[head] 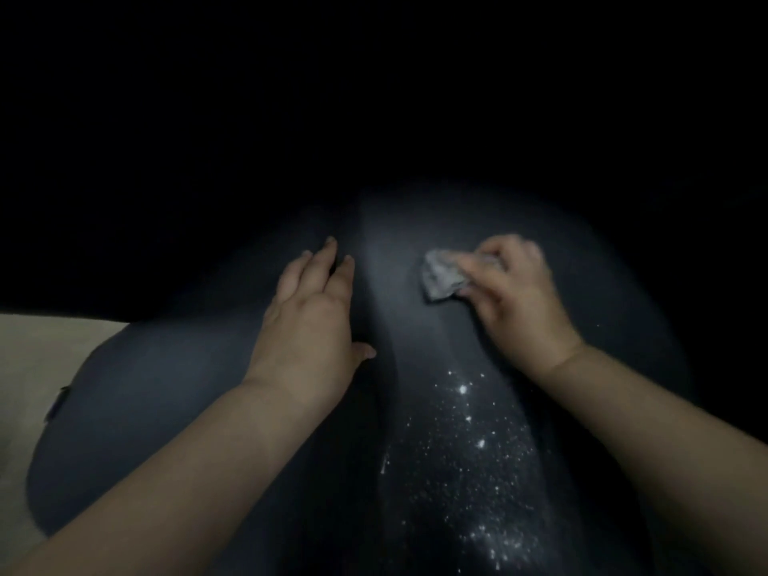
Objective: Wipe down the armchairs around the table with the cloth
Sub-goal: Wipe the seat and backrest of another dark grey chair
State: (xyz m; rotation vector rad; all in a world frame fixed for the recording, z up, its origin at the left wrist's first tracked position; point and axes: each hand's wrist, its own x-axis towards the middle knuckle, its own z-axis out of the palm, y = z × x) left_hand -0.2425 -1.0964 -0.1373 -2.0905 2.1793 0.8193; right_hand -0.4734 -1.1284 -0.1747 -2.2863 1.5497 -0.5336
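A dark blue-grey armchair fills the lower part of the head view, dimly lit. My right hand grips a small crumpled grey cloth and holds it against the chair's surface right of centre. My left hand lies flat on the chair with straight fingers, beside a seam or fold that runs down the middle. White specks and crumbs are scattered over the surface below the cloth.
A pale beige floor or surface shows at the left edge, beside the chair's rounded side. Everything above and around the chair is black, with nothing distinguishable.
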